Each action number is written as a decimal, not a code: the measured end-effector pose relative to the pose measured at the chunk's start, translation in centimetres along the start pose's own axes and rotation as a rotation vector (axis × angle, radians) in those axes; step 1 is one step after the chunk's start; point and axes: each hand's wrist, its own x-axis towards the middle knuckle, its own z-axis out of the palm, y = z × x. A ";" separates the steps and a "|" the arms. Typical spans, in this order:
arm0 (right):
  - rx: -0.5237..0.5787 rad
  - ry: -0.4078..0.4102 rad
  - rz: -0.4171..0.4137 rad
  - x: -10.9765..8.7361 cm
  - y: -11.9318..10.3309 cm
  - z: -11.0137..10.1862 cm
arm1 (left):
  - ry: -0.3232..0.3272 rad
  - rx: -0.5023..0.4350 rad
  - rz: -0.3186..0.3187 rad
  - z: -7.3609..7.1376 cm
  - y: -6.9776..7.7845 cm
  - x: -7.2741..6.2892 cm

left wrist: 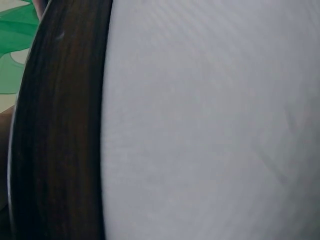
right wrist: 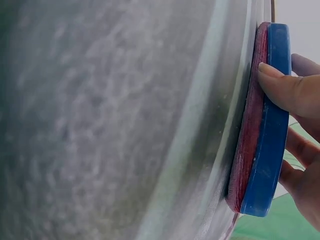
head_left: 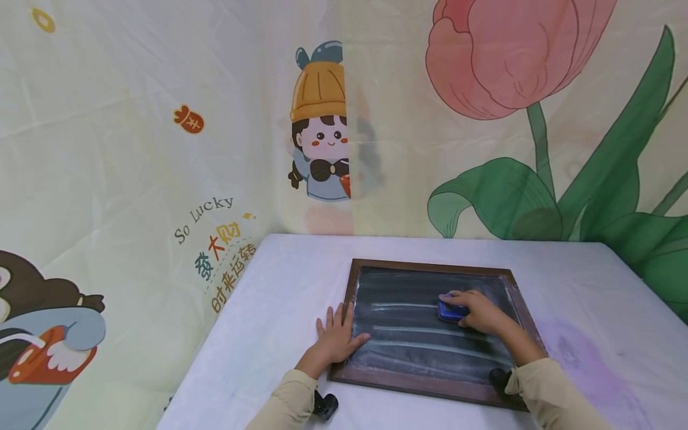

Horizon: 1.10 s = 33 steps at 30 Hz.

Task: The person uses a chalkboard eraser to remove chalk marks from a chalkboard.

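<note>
A blackboard (head_left: 408, 364) in a brown wooden frame lies on the white-covered table, with several pale chalk lines across it. My right hand (head_left: 480, 312) grips a blue chalkboard eraser (head_left: 450, 311) between thumb and fingers. In the right wrist view the eraser (right wrist: 270, 155) has its dark pink felt face against the board (right wrist: 115, 120). My left hand (head_left: 337, 339) rests with spread fingers on the board's left edge. Only the brown frame (left wrist: 65, 130) and the white cloth fill most of the left wrist view.
The white tablecloth (head_left: 290, 286) bears a purple stain (head_left: 580, 364) right of the board. Printed fabric walls with a tulip (head_left: 516, 54) and cartoon figures stand behind and to the left. A black wrist device (head_left: 325, 406) sits under the left cuff.
</note>
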 end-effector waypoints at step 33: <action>-0.011 -0.054 -0.044 4.1 -4.2 1.4 | -0.011 0.023 -0.001 0.3 -0.2 0.4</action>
